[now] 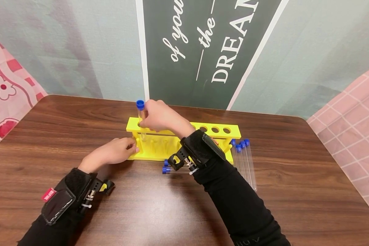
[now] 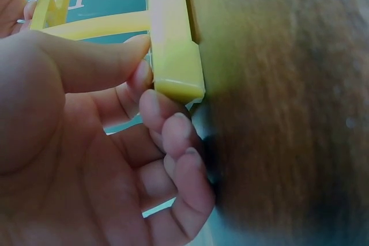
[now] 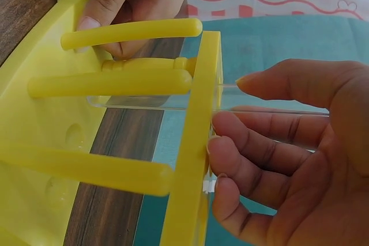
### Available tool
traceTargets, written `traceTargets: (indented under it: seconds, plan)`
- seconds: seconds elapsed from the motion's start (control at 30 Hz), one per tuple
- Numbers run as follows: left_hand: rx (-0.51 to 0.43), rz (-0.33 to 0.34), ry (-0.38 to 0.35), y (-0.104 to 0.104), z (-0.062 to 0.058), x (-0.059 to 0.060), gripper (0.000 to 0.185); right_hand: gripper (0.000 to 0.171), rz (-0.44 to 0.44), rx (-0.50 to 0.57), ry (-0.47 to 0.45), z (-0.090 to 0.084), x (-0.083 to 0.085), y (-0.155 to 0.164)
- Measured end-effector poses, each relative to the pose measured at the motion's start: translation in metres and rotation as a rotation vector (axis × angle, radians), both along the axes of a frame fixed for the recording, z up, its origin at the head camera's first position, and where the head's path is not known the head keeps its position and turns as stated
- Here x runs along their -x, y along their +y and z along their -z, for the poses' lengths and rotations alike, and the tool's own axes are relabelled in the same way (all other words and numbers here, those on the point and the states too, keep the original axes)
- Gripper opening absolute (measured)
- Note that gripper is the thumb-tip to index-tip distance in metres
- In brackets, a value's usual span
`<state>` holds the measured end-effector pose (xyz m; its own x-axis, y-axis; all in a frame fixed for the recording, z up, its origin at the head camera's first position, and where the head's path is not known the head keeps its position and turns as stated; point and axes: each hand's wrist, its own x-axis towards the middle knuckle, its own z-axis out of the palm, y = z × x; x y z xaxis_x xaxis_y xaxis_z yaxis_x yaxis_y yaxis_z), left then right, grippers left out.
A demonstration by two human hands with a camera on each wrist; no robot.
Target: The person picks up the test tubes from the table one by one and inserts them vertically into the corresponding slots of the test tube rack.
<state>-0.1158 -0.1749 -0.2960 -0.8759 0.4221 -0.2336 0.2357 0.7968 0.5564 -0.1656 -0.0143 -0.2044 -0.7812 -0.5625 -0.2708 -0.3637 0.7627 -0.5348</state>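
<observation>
One clear test tube [image 1: 140, 114] with a blue cap stands in the leftmost hole of the yellow test tube rack [image 1: 160, 150]; judging by how it sits, it is partly lowered, with its cap well above the rack's top plate. No other tube can be seen standing in the rack, and at least three holes [image 1: 215, 130] at the right end of the top plate are plainly empty. So the loading looks to be at its start: one tube going in, the others left to do.

Those others lie flat on the tabletop [image 1: 295, 191]. A group of blue-capped tubes [image 1: 244, 160] lies just beside the rack's right end, and two more tubes [image 1: 175, 167] lie in front of the rack, partly hidden under the right wrist.

The right hand [image 1: 160, 116] is at the top of the rack, its fingers curled round the upper part of the standing tube, just below the cap. In the right wrist view the thumb and fingers [image 3: 253, 136] close on the clear glass right beside the top plate, which the tube already passes through.

The left hand [image 1: 115, 152] steadies the rack at its left end. In the left wrist view the thumb and curled fingers [image 2: 173, 136] pinch the corner of the yellow base [image 2: 176, 64], which rests on the tabletop.
</observation>
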Motion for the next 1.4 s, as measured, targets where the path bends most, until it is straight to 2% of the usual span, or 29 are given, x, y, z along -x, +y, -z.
traceTargets:
  seconds: [0.77,1.03,1.4]
  plan:
    - [0.002,-0.011,-0.014,0.001,-0.002,-0.001,0.022,0.020,-0.012,-0.052,0.043,-0.003,-0.005,0.013]
    - [0.012,-0.010,-0.003,0.001,-0.001,0.000,0.022,0.022,-0.045,-0.072,0.124,-0.002,-0.012,0.022]
    - [0.012,-0.010,-0.009,0.000,0.000,0.000,0.022,0.019,-0.061,-0.049,0.170,-0.003,-0.023,0.035]
